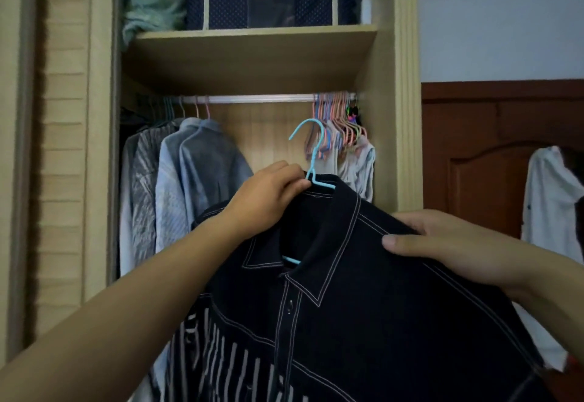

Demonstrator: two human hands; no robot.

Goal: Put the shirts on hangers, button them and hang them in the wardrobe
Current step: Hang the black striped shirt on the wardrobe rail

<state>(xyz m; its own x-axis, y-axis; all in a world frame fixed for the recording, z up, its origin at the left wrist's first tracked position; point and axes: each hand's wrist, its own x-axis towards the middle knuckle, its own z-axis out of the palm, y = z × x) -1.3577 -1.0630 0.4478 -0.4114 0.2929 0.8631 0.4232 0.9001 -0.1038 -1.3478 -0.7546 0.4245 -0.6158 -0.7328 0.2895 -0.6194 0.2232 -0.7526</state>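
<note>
Hanging step — the dark shirt point(363, 291) is already on the blue hanger point(311, 161) and its placket looks buttoned at the top, so what remains for this one is getting it onto the rail point(252, 98).

Your left hand point(268, 194) pinches the hanger at the base of its neck, fingers curled around the wire. Your right hand point(448, 243) grips the shirt's shoulder, thumb on top, fingers tucked under the cloth. The shirt is held in the air in front of the open wardrobe point(407, 85), tilted, with the hook below the rail and not yet on it.

Next move, as I judge it: raise the hook up and over the rail in the bare stretch between the hung light shirts point(196, 161) on the left and the bunch of spare hangers point(339, 126) on the right — aim for the gap so the hook does not tangle in the spares. Let the shoulder go only once the hook seats.
</note>
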